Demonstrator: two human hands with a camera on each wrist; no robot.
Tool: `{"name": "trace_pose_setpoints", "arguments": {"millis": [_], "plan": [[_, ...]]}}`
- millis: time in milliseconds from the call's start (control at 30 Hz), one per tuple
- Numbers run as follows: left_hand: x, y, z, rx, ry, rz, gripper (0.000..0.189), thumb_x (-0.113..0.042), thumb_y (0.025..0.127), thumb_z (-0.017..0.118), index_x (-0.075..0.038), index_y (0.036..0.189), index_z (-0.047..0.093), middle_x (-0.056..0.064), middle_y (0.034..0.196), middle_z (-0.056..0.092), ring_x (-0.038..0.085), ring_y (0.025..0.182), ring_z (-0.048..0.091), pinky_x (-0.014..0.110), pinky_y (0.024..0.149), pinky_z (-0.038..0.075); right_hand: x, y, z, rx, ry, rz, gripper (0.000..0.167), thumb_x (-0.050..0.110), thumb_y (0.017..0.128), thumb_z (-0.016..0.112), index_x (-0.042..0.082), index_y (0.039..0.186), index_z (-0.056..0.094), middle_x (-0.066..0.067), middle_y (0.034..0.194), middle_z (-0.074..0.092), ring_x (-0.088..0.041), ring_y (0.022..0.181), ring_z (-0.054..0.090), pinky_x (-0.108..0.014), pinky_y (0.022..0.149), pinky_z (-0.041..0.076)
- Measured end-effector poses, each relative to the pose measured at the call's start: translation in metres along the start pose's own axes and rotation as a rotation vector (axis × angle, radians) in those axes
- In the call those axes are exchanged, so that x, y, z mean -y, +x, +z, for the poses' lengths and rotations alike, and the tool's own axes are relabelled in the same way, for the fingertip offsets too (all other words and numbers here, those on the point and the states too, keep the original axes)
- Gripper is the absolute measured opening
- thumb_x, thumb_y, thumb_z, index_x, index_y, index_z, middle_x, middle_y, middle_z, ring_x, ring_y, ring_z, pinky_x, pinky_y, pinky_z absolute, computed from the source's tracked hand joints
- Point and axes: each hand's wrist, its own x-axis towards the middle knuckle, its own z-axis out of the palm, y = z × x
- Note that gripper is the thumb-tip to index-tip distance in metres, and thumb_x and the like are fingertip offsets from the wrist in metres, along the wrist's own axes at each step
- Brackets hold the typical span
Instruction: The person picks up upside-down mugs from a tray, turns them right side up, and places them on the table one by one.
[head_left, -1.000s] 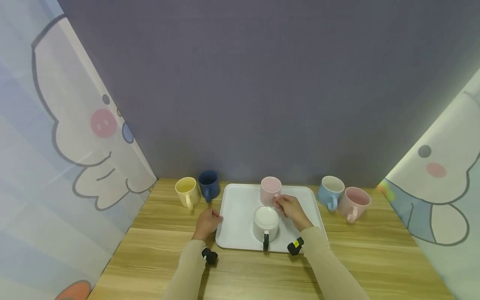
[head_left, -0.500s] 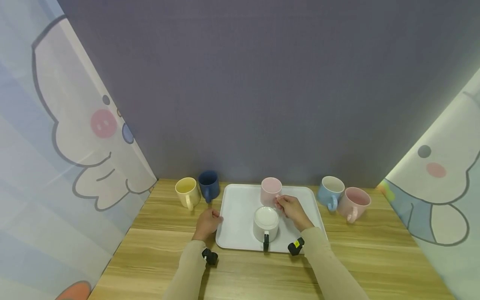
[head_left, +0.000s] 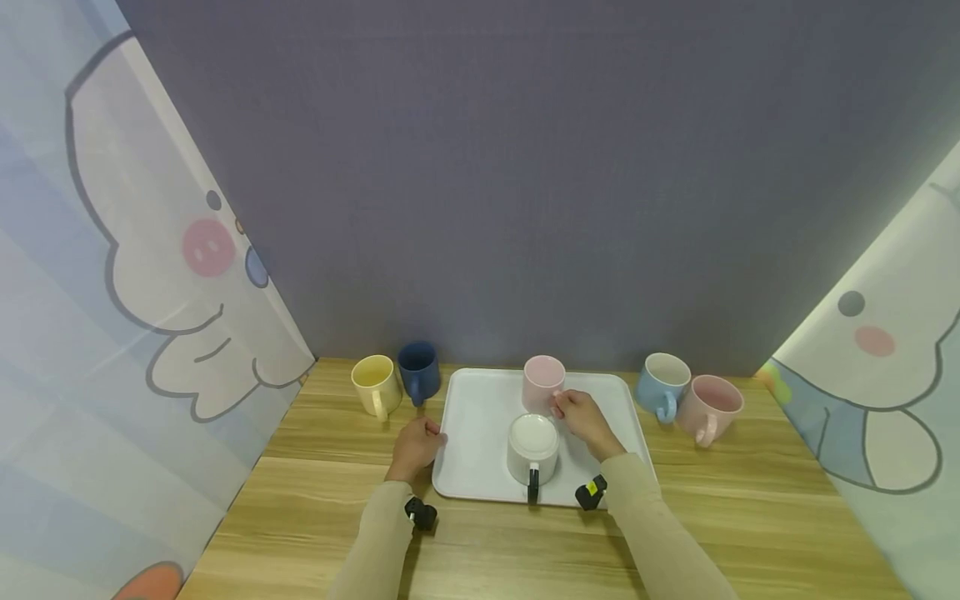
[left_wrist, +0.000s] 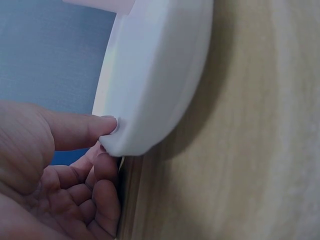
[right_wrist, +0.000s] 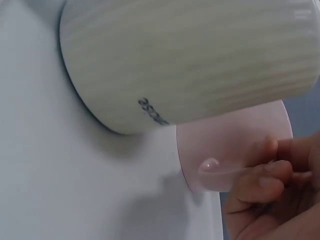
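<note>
In the head view, a white tray (head_left: 474, 457) carries two mugs. My left hand (head_left: 416, 448) pinches its left edge, thumb (left_wrist: 95, 131) over the rim and curled fingers beneath in the left wrist view. My right hand (head_left: 587, 421) pinches the handle of a pink mug (head_left: 542, 385) near the tray's back edge. In the right wrist view the handle (right_wrist: 220, 176) runs into my fingertips, which partly hide it. Just in front of the pink mug stands a white mug (head_left: 531, 457), bottom up, its black handle pointing toward me.
Left of the tray stand a yellow mug (head_left: 376, 386) and a dark blue mug (head_left: 419, 372). To its right are a light blue mug (head_left: 661, 387) and a larger pink mug (head_left: 708, 408). A grey wall (head_left: 480, 208) rises behind the wooden table (head_left: 510, 550).
</note>
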Motion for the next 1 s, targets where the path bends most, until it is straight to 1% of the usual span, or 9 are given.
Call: {"name": "trace_pose_setpoints", "arguments": {"millis": [133, 200, 300, 400, 533, 633, 800, 900, 1000], "plan": [[0.000, 0.000, 0.002, 0.001, 0.007, 0.006, 0.014, -0.013, 0.089, 0.071, -0.002, 0.096, 0.066, 0.009, 0.085, 0.063, 0.021, 0.076, 0.057, 0.030, 0.063, 0.043, -0.001, -0.003, 0.002, -0.034, 0.000, 0.008, 0.036, 0.025, 0.110, 0.046, -0.001, 0.088, 0.057, -0.001, 0.077, 0.051, -0.013, 0.068, 0.042, -0.024, 0.059, 0.037], [0.000, 0.000, 0.002, 0.003, 0.005, 0.005, 0.014, -0.013, 0.089, 0.071, -0.002, 0.096, 0.066, 0.008, 0.084, 0.063, 0.021, 0.076, 0.057, 0.030, 0.063, 0.043, -0.001, -0.005, 0.002, -0.055, 0.020, 0.018, 0.034, 0.024, 0.110, 0.046, -0.001, 0.091, 0.058, -0.002, 0.078, 0.052, -0.014, 0.069, 0.045, -0.024, 0.060, 0.040], [0.000, 0.001, 0.002, 0.003, -0.002, 0.000, 0.014, -0.013, 0.089, 0.071, -0.002, 0.096, 0.066, 0.008, 0.084, 0.062, 0.021, 0.075, 0.057, 0.030, 0.062, 0.043, 0.000, -0.008, 0.003, -0.073, 0.076, 0.022, 0.034, 0.023, 0.111, 0.044, -0.004, 0.094, 0.059, -0.004, 0.080, 0.054, -0.015, 0.073, 0.050, -0.025, 0.063, 0.046], [0.000, 0.001, 0.002, 0.000, -0.005, -0.006, 0.013, -0.013, 0.089, 0.071, -0.002, 0.096, 0.066, 0.008, 0.084, 0.061, 0.021, 0.075, 0.056, 0.030, 0.062, 0.043, 0.001, -0.010, 0.002, -0.078, 0.139, 0.023, 0.034, 0.020, 0.111, 0.043, -0.006, 0.094, 0.058, -0.006, 0.081, 0.054, -0.017, 0.078, 0.054, -0.028, 0.068, 0.052], [0.000, 0.001, 0.001, 0.001, -0.011, -0.010, 0.013, -0.012, 0.089, 0.071, -0.002, 0.096, 0.066, 0.008, 0.084, 0.061, 0.022, 0.075, 0.056, 0.030, 0.062, 0.042, 0.002, -0.011, 0.000, -0.072, 0.223, 0.020, 0.033, 0.016, 0.111, 0.040, -0.005, 0.091, 0.056, -0.006, 0.083, 0.054, -0.016, 0.080, 0.054, -0.028, 0.071, 0.054], [0.000, 0.001, 0.001, 0.002, -0.012, -0.008, 0.013, -0.012, 0.089, 0.070, -0.002, 0.096, 0.066, 0.008, 0.084, 0.061, 0.022, 0.075, 0.056, 0.030, 0.062, 0.042, 0.003, -0.012, -0.004, -0.057, 0.311, 0.023, 0.034, 0.018, 0.112, 0.037, -0.002, 0.090, 0.053, -0.003, 0.083, 0.050, -0.014, 0.076, 0.051, -0.025, 0.070, 0.053], [0.001, 0.002, 0.001, -0.001, -0.007, -0.007, 0.014, -0.013, 0.089, 0.070, -0.002, 0.096, 0.066, 0.008, 0.084, 0.062, 0.022, 0.076, 0.057, 0.030, 0.062, 0.043, 0.006, -0.016, -0.011, -0.008, 0.475, 0.039, 0.030, 0.022, 0.113, 0.033, 0.003, 0.097, 0.050, 0.001, 0.084, 0.044, -0.009, 0.072, 0.046, -0.021, 0.070, 0.051], [0.002, 0.002, 0.001, 0.003, -0.010, -0.010, 0.014, -0.013, 0.089, 0.070, -0.002, 0.096, 0.066, 0.009, 0.084, 0.062, 0.022, 0.076, 0.057, 0.030, 0.062, 0.043, 0.008, -0.019, -0.014, 0.015, 0.602, 0.060, 0.027, 0.021, 0.113, 0.031, 0.004, 0.104, 0.050, 0.003, 0.085, 0.044, -0.006, 0.074, 0.046, -0.019, 0.072, 0.049], [0.002, 0.002, 0.002, 0.004, -0.007, -0.012, 0.014, -0.013, 0.089, 0.070, -0.002, 0.096, 0.066, 0.008, 0.084, 0.063, 0.022, 0.075, 0.057, 0.030, 0.062, 0.043, 0.010, -0.022, -0.016, 0.024, 0.756, 0.086, 0.025, 0.019, 0.113, 0.030, 0.005, 0.110, 0.051, 0.005, 0.084, 0.047, -0.004, 0.075, 0.046, -0.017, 0.072, 0.046]]}}
